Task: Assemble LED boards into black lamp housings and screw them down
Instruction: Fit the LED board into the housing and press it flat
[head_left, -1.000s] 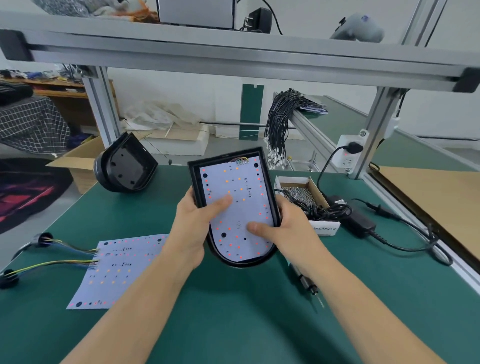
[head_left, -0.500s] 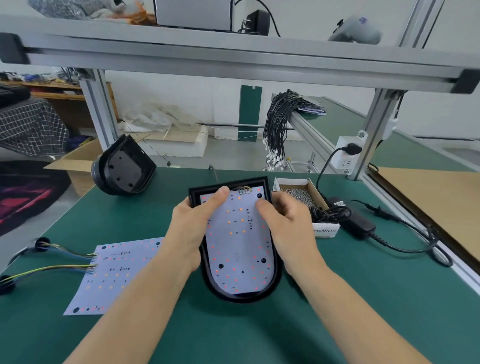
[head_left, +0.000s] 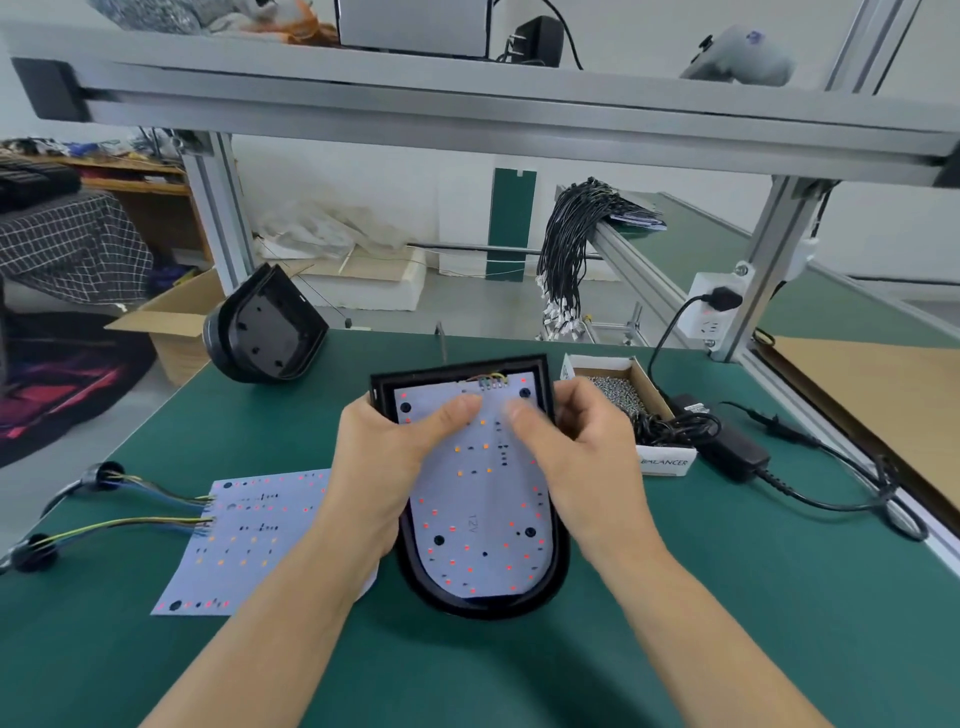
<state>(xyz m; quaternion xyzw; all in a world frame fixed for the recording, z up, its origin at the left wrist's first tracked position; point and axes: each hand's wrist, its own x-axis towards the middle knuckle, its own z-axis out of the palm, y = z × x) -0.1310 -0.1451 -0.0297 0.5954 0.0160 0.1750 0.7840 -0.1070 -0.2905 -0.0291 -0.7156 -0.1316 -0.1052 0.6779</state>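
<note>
Two black lamp housings: one gripped by left hand and right hand, thumbs pressing its LED board; a second housing beyond. Two more boards overlap leftward, edges unclear.

A green-matted desk stands under an aluminium frame carrying an overhead shelf, in a workshop with white walls and a grey floor. Beyond it sit an open cardboard box, a wooden shelf unit and a checked cloth at left, while a second green bench runs off at right.
</note>
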